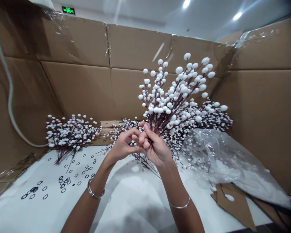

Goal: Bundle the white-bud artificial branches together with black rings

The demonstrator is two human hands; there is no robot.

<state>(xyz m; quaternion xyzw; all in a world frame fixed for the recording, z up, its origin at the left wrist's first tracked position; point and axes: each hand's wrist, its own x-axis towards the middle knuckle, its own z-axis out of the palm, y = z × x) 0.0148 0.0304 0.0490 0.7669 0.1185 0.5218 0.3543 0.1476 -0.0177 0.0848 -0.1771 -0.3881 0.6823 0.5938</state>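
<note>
A bunch of white berry stems (pixel 174 100) is being held upright above the table, its lower stems hidden by the fingers. The stems are being grasped by the right hand (pixel 155 147), its fingers clenched around them. The left hand (pixel 122 145) is being kept close against it, with curled fingers (pixel 135 132) touching the right hand's fingers; whether the stems are being pinched by the left hand cannot be told. Both forearms are being raised from the bottom of the view, each wrist circled by a thin metal bangle (pixel 94 191). Further berry bunches (pixel 70 136) are being left lying on the white table (pixel 135 207), partly overlapping behind the hands. A clear plastic bag (pixel 215 158) is lying at right, its contents being blurred by the wrinkled film. Small black rings (pixel 63 183) are scattered at left. Cardboard walls (pixel 75 90) are surrounding the table. A green lit sign (pixel 68 10) is being cut off near the top, its writing too small to read. No brand or label can be made out.
</note>
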